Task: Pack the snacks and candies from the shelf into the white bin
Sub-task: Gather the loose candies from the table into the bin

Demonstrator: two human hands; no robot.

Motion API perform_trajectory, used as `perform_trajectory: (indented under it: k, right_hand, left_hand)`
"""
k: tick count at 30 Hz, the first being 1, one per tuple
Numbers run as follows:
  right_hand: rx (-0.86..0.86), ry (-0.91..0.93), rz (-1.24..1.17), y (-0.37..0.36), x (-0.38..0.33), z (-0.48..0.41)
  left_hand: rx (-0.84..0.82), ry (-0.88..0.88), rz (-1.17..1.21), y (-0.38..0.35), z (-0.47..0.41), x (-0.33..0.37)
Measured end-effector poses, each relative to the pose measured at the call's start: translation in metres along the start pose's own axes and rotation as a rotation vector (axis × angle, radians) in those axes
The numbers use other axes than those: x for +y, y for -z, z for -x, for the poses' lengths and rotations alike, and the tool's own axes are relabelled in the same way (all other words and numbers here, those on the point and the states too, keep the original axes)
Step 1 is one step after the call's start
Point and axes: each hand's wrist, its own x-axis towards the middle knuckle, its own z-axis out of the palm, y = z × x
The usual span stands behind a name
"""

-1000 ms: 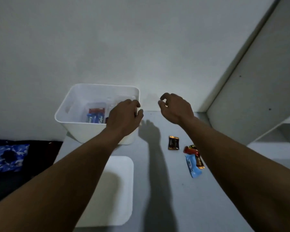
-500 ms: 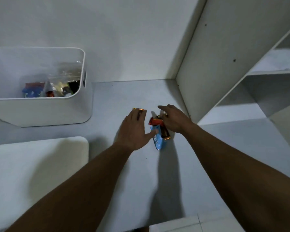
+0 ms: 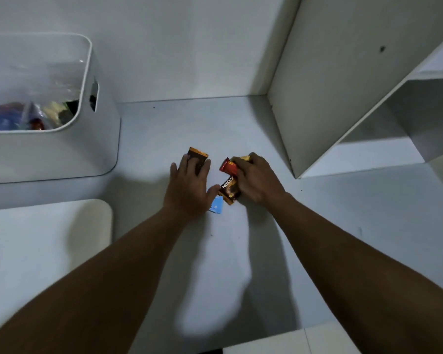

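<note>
In front of the white bin [image 3: 62, 154], nearest the viewer, a flat white lid [image 3: 36, 251] lay on the shelf [image 3: 177, 123]. To the right of the bin and well apart from it, the loose snacks lay in a tight cluster with both hands on them.

The left hand [image 3: 189, 185] lay flat with its fingers straight, pressing a dark brown packet [image 3: 198, 155] against the shelf. Its thumb touched a blue packet [image 3: 216, 206]. The right hand [image 3: 256, 180] had its fingers curled over a red packet [image 3: 228, 166] and a yellow-edged wrapper [image 3: 246, 157]. It rested against a brown Nextar packet [image 3: 229, 190] that overlapped the blue one. Whether the red packet had left the shelf could not be told. The bin itself, farthest back, already held several wrapped items.

The step in hand appeared to be gathering the cluster for a single transfer.

1. The dark brown packet was best slid toward the right hand, not pinched flat.
2. The wrappers looked slippery, so both hands needed to close on the pile from opposite sides.
3. The blue packet, half hidden under the left hand, needed checking before the lift.
4. Release was safest once the load was above the rim of the bin.
</note>
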Motion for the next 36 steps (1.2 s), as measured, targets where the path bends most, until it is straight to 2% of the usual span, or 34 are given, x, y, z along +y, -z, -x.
perform_trajectory:
  k: [3, 6, 10, 14, 17, 23, 26, 32, 36]
  right_hand:
    - [-0.01, -0.025, 0.095, -0.007, -0.01, 0.009]
    - [0.056, 0.017, 0.193, -0.017, -0.009, 0.011]
    - [0.176, 0.053, 0.297, -0.021, -0.01, 0.011]
    - [0.251, 0.02, 0.327, -0.022, -0.015, 0.011]
    - [0.266, -0.017, 0.305, -0.023, -0.022, 0.011]
    - [0.257, -0.078, 0.255, -0.022, -0.035, 0.004]
    - [0.251, -0.012, 0.307, -0.035, -0.038, 0.005]
    - [0.191, 0.137, 0.258, -0.032, -0.041, 0.009]
    - [0.173, 0.144, 0.265, -0.021, -0.043, 0.015]
  left_hand:
    - [0.078, 0.003, -0.007, -0.001, -0.005, -0.008]
    - [0.083, 0.027, -0.107, -0.001, -0.008, -0.013]
    - [0.058, -0.032, -0.124, -0.002, -0.008, -0.02]
    - [0.039, 0.094, -0.058, 0.006, -0.003, -0.013]
    - [0.021, 0.04, -0.175, 0.005, 0.009, -0.018]
    - [0.043, 0.068, -0.202, 0.006, 0.02, -0.028]
    - [0.06, 0.066, -0.169, 0.006, 0.022, -0.032]
    - [0.09, 0.119, 0.02, 0.01, 0.035, -0.044]
    - [0.092, 0.145, 0.071, 0.023, 0.04, -0.046]
